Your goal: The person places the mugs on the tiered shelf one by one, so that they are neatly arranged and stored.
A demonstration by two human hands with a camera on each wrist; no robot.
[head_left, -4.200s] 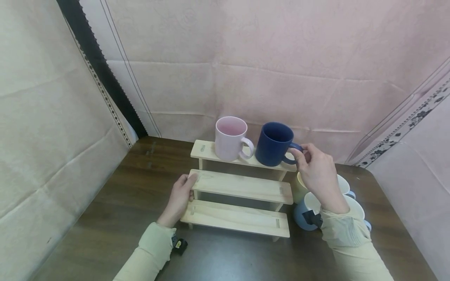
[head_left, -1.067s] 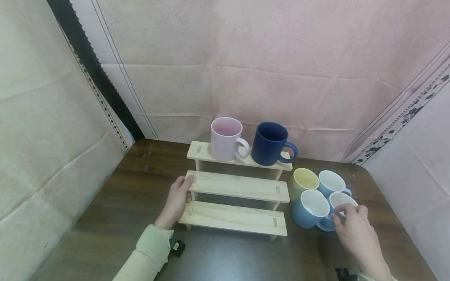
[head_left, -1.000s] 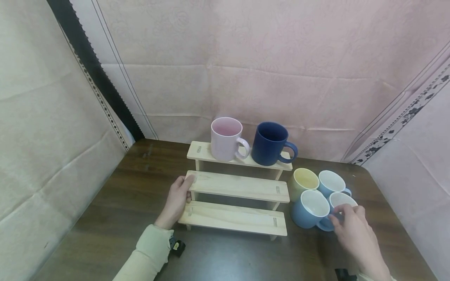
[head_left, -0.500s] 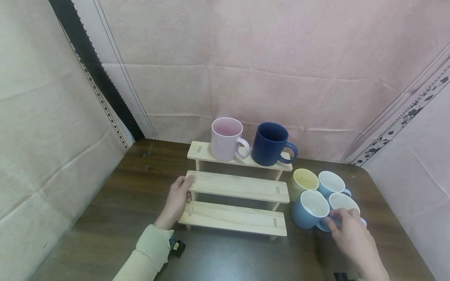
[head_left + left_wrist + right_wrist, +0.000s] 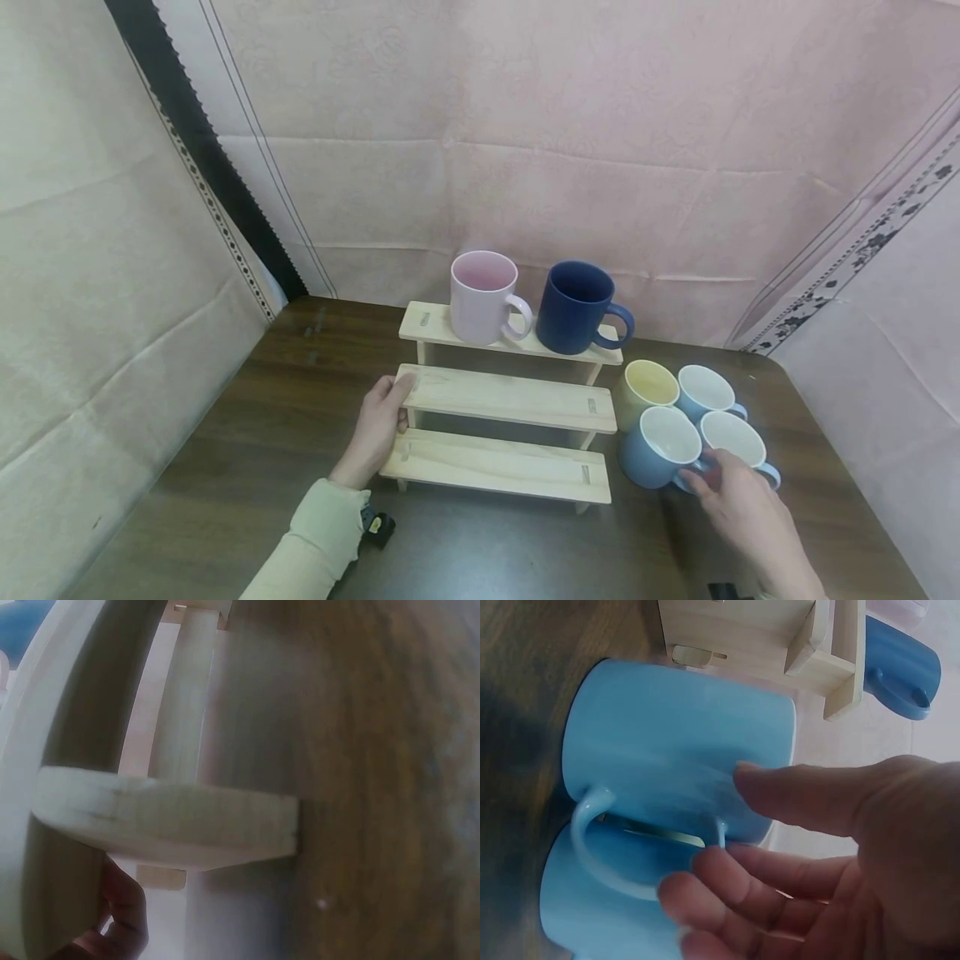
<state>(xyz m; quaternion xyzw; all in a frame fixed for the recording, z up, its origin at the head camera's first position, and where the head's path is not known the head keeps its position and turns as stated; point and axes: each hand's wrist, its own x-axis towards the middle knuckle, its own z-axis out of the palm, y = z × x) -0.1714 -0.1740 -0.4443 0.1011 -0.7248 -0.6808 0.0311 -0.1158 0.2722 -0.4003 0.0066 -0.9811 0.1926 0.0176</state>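
My left hand (image 5: 378, 425) grips the left end of the middle board of a three-tier wooden shelf rack (image 5: 510, 396), thumb on top. Its curled fingers (image 5: 124, 915) show under the rack in the left wrist view. At the right, my right hand (image 5: 742, 504) has its fingers curled at the handle of the front blue mug (image 5: 648, 454). In the right wrist view, the thumb lies by the side of this blue mug (image 5: 675, 735) and the fingertips cover part of its handle. The mug stands upright on the table; exact finger contact is partly hidden.
On the top tier stand a pink mug (image 5: 480, 308) and a navy mug (image 5: 570, 312). A yellow mug (image 5: 647, 387) and two light blue mugs, one farther back (image 5: 705, 390) and one nearer (image 5: 733, 437), crowd round the front blue mug. Cloth walls enclose the brown table (image 5: 225, 467).
My right hand has let go of the navy mug on the top tier and moved down to the blue mug's handle, lately shifting slightly left. The left hand keeps its hold.
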